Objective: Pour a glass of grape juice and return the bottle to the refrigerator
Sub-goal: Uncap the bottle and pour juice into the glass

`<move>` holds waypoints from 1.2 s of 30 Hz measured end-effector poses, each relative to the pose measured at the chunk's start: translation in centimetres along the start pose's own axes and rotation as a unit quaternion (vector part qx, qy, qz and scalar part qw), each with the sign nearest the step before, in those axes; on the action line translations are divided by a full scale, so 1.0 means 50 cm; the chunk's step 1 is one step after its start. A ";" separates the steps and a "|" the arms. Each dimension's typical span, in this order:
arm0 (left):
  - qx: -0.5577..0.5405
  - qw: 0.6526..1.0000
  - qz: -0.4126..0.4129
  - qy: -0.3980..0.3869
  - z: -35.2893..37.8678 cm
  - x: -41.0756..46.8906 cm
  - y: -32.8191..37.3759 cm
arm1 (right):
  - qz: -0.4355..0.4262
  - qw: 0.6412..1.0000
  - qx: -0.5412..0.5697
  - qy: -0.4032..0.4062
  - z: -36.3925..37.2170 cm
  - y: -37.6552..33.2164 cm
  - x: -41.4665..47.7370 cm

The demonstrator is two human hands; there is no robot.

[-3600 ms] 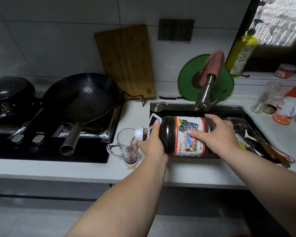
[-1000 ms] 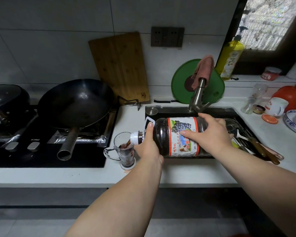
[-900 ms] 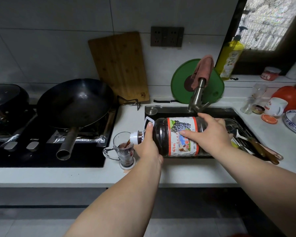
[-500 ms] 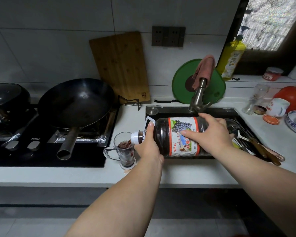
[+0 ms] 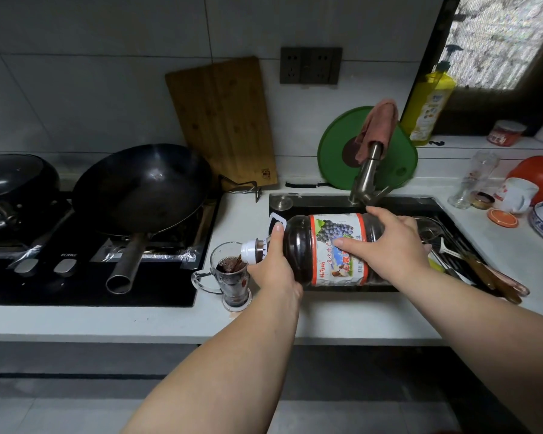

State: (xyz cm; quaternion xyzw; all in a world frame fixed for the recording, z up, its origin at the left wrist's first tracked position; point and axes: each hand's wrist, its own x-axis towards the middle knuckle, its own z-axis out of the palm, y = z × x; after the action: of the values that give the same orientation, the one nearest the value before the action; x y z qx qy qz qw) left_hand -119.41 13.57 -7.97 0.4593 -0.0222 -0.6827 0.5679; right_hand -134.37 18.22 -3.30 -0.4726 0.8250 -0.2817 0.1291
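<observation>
Juice (image 5: 229, 265) has climbed in the glass (image 5: 231, 278) since the earlier frames, from a shallow pool at the bottom to a dark surface close under the rim; the bottle (image 5: 333, 250) and both arms have hardly shifted; the left hand (image 5: 275, 269) grips the bottle at its shoulder just behind the white mouth, one finger stretched up beside the loop handle; the right hand (image 5: 386, 250) is wrapped over the label on the body, fingers curled across the top, thumb on the near face; the bottle lies almost level in the air above the front left corner of the sink (image 5: 314, 204), its mouth over the glass rim, whether touching it I cannot tell; the glass stands on the narrow strip of counter (image 5: 358, 317) between the stove (image 5: 76, 286) and the sink, near the front edge, handle toward the stove; a small pinkish stain (image 5: 232, 315) shows on the counter at its foot; the pour looks nearly done, and the main risk is overflow: the glass is small and narrow, the bottle big and well filled, so a late turn back upright or one gulp of air could send juice over the rim; a nudge from the mouth could also tip the glass toward the front edge; the refrigerator is not in view
</observation>
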 end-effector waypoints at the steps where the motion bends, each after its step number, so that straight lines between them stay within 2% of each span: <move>1: -0.001 1.000 -0.001 -0.001 0.000 0.000 0.000 | 0.000 1.000 0.001 0.000 0.001 0.001 0.000; 22: 0.010 1.000 0.009 -0.002 0.003 -0.003 -0.007 | 0.004 1.000 0.024 -0.006 0.004 0.023 0.004; 28: 0.070 0.997 0.019 0.006 0.025 -0.016 0.017 | 0.050 0.983 0.171 -0.041 0.031 0.064 -0.004; 36: 0.190 0.973 0.127 -0.026 0.067 0.002 0.030 | 0.132 0.905 0.394 -0.094 0.098 0.108 -0.033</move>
State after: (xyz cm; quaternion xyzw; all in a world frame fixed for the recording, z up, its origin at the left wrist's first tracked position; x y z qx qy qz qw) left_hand -120.45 11.30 -5.28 0.5345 -0.2240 -0.6002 0.5513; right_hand -134.98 20.06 -10.53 -0.2942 0.6859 -0.5180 0.4179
